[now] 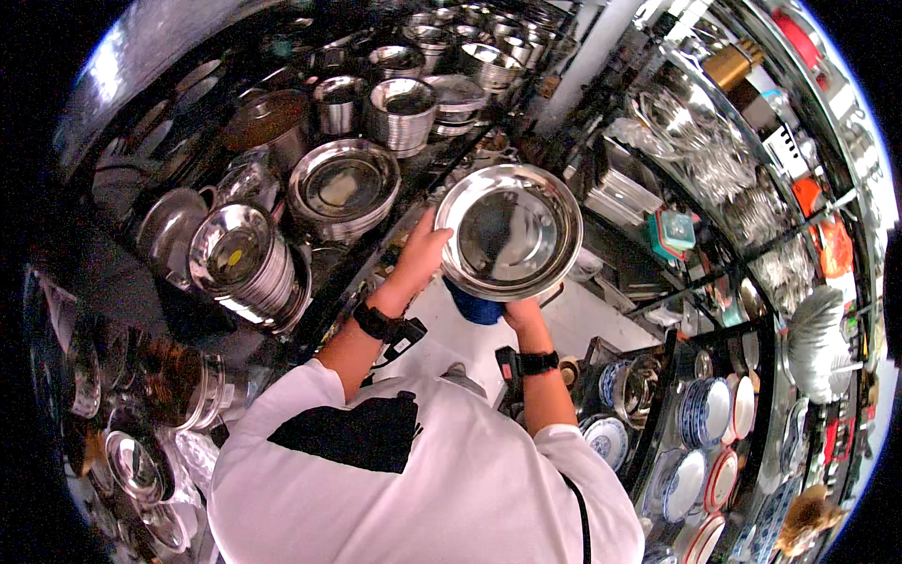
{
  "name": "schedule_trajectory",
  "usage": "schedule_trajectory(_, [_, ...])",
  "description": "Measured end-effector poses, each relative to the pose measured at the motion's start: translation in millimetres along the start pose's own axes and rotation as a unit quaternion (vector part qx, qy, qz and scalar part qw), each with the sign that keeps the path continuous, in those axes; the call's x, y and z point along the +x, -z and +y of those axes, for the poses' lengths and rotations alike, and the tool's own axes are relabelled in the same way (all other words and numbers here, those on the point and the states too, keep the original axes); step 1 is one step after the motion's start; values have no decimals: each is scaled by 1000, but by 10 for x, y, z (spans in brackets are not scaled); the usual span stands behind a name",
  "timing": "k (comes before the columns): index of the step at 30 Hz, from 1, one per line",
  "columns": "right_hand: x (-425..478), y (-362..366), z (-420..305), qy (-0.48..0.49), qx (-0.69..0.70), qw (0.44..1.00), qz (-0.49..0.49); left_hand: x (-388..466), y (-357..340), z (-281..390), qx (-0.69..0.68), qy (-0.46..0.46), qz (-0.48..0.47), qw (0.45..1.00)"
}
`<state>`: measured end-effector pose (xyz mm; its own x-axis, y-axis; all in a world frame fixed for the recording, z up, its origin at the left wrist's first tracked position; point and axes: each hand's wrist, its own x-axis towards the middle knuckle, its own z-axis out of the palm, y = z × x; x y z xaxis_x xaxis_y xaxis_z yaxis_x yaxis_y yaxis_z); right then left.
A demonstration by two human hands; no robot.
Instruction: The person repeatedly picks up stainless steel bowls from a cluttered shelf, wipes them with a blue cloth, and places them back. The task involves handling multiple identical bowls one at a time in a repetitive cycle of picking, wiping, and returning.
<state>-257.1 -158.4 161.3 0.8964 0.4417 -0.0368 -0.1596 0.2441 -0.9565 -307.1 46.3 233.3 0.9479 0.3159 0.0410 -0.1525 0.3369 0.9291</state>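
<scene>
Both my hands hold a round, shiny metal plate with a raised rim (pixel 509 233) out in front of me. My left hand (pixel 425 248) grips its left edge, the thumb lying over the rim. My right hand (pixel 521 311) is at the lower edge, its fingers mostly hidden beneath the plate. Part of a dark blue item (pixel 473 304) shows below the plate; what it is I cannot tell. Left of the plate, a stack of wide metal plates (pixel 345 187) lies on a shelf, and nearer stands a tilted stack of metal bowls (pixel 243 257).
Metal pots and bowls (pixel 402 113) fill the upper left shelf. At right, shelves carry rectangular metal trays (pixel 624 187), a teal plastic container (pixel 669 234) and bagged utensils (pixel 712 162). Blue-rimmed plates (pixel 705 412) stand at lower right. The white floor (pixel 599 317) shows between the shelves.
</scene>
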Motion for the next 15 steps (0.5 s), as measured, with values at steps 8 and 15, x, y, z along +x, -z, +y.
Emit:
schedule_trajectory(8, [-404,-3,-1136,184,-2,965,188,-125,444,127,231,-112,108,960])
schedule_trajectory(15, [0,-552,-1034,181,-430,868,171,-283,245,139,245,-125,9,961])
